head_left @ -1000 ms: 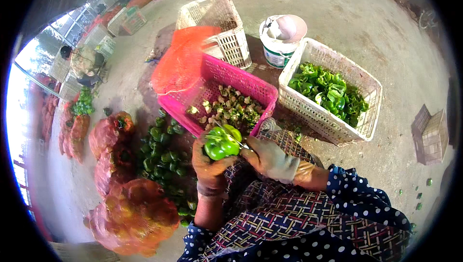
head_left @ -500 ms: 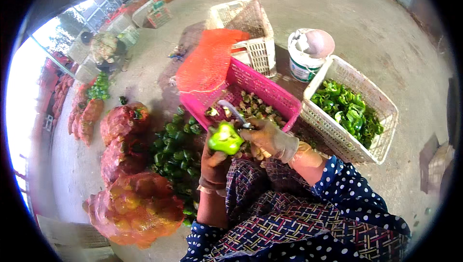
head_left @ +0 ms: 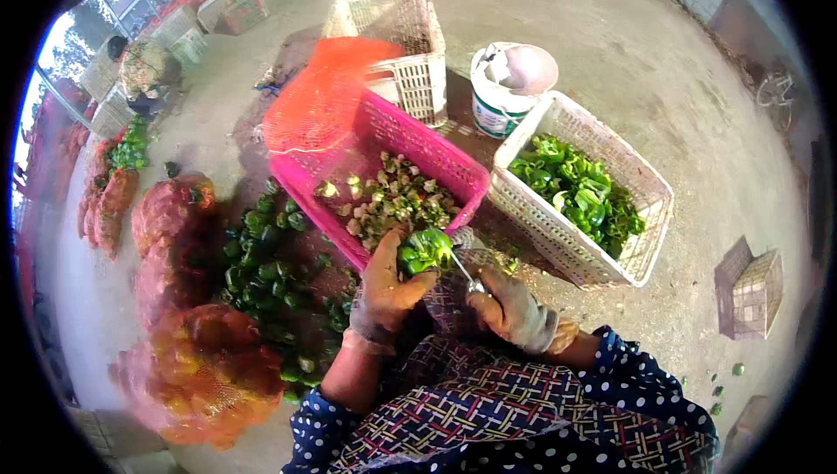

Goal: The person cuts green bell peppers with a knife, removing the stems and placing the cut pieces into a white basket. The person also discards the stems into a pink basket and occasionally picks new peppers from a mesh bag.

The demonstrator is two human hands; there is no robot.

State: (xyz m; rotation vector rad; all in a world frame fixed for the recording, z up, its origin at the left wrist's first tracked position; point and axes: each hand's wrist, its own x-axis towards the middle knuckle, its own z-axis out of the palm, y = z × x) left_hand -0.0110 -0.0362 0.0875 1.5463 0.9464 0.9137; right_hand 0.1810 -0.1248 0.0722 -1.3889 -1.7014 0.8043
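My left hand, in a stained glove, grips a green pepper with fingers curled round it. My right hand, also gloved, is closed on a knife, whose slim blade reaches the pepper's right side. Just beyond them is a pink crate holding pale pepper cores with green bits, an orange mesh sack draped over its back corner. A white crate to the right holds cut green pepper pieces. A heap of whole peppers lies at my left, over my patterned apron.
Filled mesh sacks sit at lower left, more behind. A white crate and bucket stand at the back; another crate at far right. A person crouches at upper left among crates.
The knife, earlier angled up across the pepper's top, now comes at it from the lower right. My left hand has turned the pepper. The whole view has shifted as my head moved.
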